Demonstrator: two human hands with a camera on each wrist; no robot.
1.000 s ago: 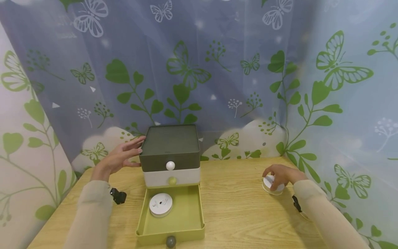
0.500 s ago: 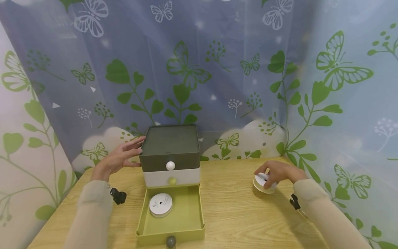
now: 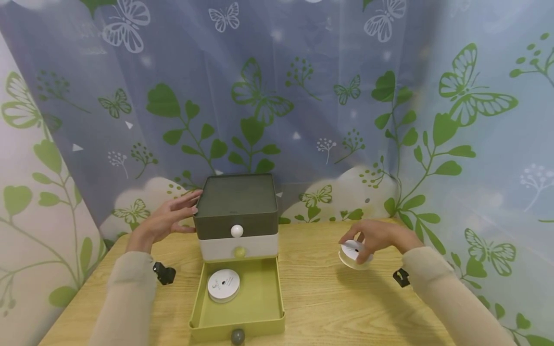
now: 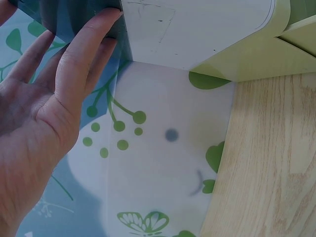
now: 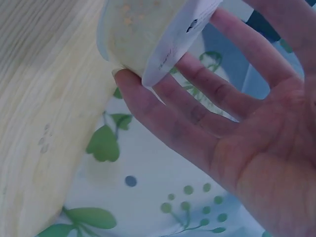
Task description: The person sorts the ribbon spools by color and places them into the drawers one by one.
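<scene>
A small stacked drawer box stands on the table, dark green over white over yellow-green. My left hand rests its fairly straight fingers against the box's left side; the left wrist view shows those fingers at the dark top section. Out to the right, my right hand grips a ribbon spool by its edge, thumb on one side and fingers on the other. Seen from the right wrist, this spool has a white printed face and pale ribbon with small gold marks. Its shadow falls on the wood below.
The bottom drawer is pulled out toward me, its grey knob in front. Another white-faced spool lies flat in its left part. Butterfly-print curtains hang behind and beside the wooden table.
My right hand has moved left with the ribbon spool and lifted it off the table. The left hand, the box and the spool in the drawer have kept their places.
</scene>
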